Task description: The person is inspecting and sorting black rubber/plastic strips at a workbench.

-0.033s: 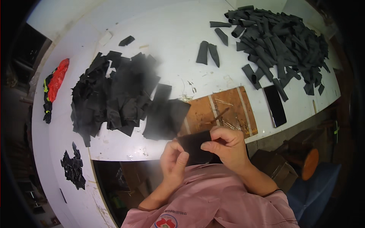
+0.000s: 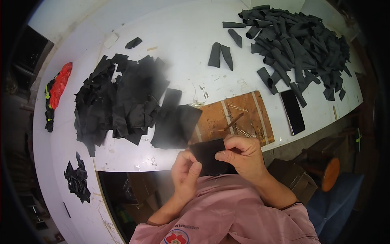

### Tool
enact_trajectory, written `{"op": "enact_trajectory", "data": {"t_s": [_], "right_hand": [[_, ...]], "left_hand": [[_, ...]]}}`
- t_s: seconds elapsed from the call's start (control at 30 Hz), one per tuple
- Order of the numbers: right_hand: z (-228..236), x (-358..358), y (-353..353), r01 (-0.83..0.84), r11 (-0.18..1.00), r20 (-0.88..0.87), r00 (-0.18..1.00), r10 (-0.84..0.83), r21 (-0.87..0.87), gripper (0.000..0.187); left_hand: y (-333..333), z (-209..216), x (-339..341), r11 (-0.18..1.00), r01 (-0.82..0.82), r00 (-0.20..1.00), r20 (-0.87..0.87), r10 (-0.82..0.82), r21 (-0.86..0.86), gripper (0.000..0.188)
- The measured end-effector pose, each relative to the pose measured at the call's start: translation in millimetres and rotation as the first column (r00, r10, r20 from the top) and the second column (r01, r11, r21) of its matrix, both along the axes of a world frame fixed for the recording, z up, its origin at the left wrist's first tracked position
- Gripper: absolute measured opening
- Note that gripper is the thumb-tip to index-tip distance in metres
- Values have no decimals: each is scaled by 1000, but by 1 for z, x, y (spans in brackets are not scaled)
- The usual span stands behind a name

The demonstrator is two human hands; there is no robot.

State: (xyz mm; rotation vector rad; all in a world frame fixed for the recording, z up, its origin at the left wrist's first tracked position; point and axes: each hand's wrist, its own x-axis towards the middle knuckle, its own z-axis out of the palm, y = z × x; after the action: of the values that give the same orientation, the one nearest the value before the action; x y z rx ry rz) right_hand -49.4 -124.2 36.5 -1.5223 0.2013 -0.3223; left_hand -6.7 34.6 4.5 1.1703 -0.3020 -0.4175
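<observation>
fingers (image 2: 239, 142) of the right hand (image 2: 248, 162) are pinching a black cloth (image 2: 209, 156) near its upper right corner, thumb lying flat on the face and forefinger bending over the edge, with no gap that i am seeing between them. the left hand (image 2: 183, 173) is holding the left side, forefinger curling in and thumb pointing up alongside; how hard it is pressing, i am not able to tell. i am judging that this two-sided hold is serving to spread the cloth flat.

the cloth is sitting between the hands, just in front of the pink shirt (image 2: 227, 197), by the near edge of the white table (image 2: 183, 67), so room toward the body is looking tight.

just beyond, a brown board (image 2: 211, 116) is lying close to that edge, a thin stick (image 2: 233, 122) resting on it, perhaps shielding the tabletop. flat black pieces (image 2: 122, 105) are spreading to the left, probably for easy reach; black tubes (image 2: 296, 49) are heaping up at far right, a phone (image 2: 292, 112) lying near them by the table's edge. between the piles, white tabletop is showing, and i am reading that strip as the widest lane for moving.
</observation>
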Motion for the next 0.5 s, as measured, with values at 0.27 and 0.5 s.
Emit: {"op": "enact_trajectory", "data": {"t_s": [0.27, 0.5], "right_hand": [[8, -3, -28, -318, 890, -110, 948, 298, -326, 8], [10, -2, -28, -454, 792, -145, 889, 435, -407, 7]], "left_hand": [[-2, 34, 50, 919, 388, 910, -185, -372, 62, 38], [-5, 56, 62, 682, 602, 778, -114, -617, 415, 10]]}}
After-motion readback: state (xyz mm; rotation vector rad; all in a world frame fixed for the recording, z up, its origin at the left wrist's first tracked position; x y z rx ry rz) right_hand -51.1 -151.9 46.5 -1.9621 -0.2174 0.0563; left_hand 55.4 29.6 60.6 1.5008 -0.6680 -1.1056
